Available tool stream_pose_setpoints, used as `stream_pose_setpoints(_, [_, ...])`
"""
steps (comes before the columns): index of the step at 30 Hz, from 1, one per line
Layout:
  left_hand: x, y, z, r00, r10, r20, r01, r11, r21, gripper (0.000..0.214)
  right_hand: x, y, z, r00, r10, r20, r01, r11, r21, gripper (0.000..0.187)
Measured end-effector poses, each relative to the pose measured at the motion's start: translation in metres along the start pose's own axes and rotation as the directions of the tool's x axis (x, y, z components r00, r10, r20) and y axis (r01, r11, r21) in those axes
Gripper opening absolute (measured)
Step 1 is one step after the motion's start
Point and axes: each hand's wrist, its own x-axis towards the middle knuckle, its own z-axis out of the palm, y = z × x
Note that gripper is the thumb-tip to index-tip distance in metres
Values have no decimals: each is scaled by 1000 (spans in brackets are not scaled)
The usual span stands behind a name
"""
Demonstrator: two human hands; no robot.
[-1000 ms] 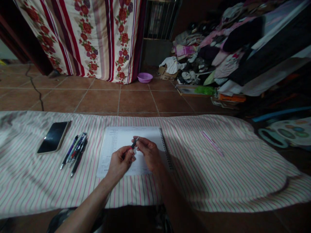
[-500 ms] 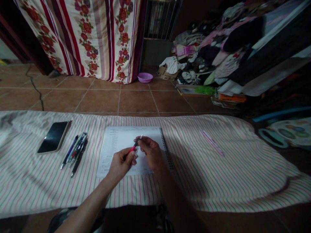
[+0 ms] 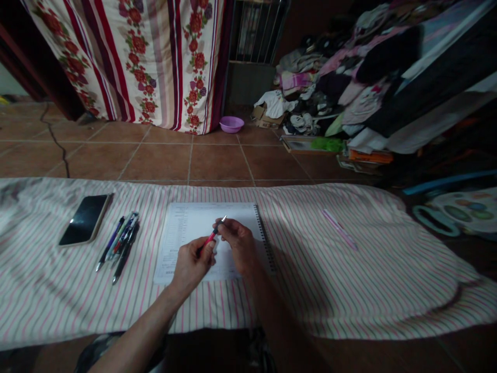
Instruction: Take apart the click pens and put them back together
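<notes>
A red pen point(image 3: 209, 238) with a black grip and silver tip slants between my two hands, its tip up and to the right. My left hand point(image 3: 194, 261) is closed around its lower barrel. The fingers of my right hand point(image 3: 238, 243) pinch the black grip close to the tip. Directly beneath both hands lies an open spiral notebook point(image 3: 176, 228), a printed sheet showing along its left side and the coil on its right. My wrists and hands cover the notebook's lower middle.
Left of the notebook, several pens point(image 3: 120, 243) lie in a bunch beside a phone point(image 3: 85, 220). One pink pen point(image 3: 340, 229) rests to the right on the striped cloth point(image 3: 368, 280). Beyond are a purple basin point(image 3: 232, 124) on the tiled floor and heaped clothes point(image 3: 334, 88).
Almost nothing differs. Both hands and the red pen have shifted very slightly to the left; the grip looks the same.
</notes>
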Motion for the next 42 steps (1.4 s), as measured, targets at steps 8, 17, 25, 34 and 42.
stream_pose_setpoints(8, [4,11,-2,990,-118,83,142,901,-409,53,6,2,-8,973,84,-213,-65,993,97,24])
stream_pose_setpoints(17, [-4,26,-17,963,-81,257,221,781,-584,39,10,-6,-11,944,170,-282,-95,960,263,28])
stream_pose_setpoints(25, [-12,27,-22,952,76,295,99,838,-537,39,9,0,-1,960,127,-249,-14,911,413,37])
stream_pose_setpoints(34, [-16,29,-17,970,22,241,96,879,-467,35,6,2,7,986,141,-83,-98,917,387,24])
stream_pose_setpoints(42, [-18,30,-7,987,43,156,23,918,-396,24,4,0,9,989,125,-83,-85,922,377,24])
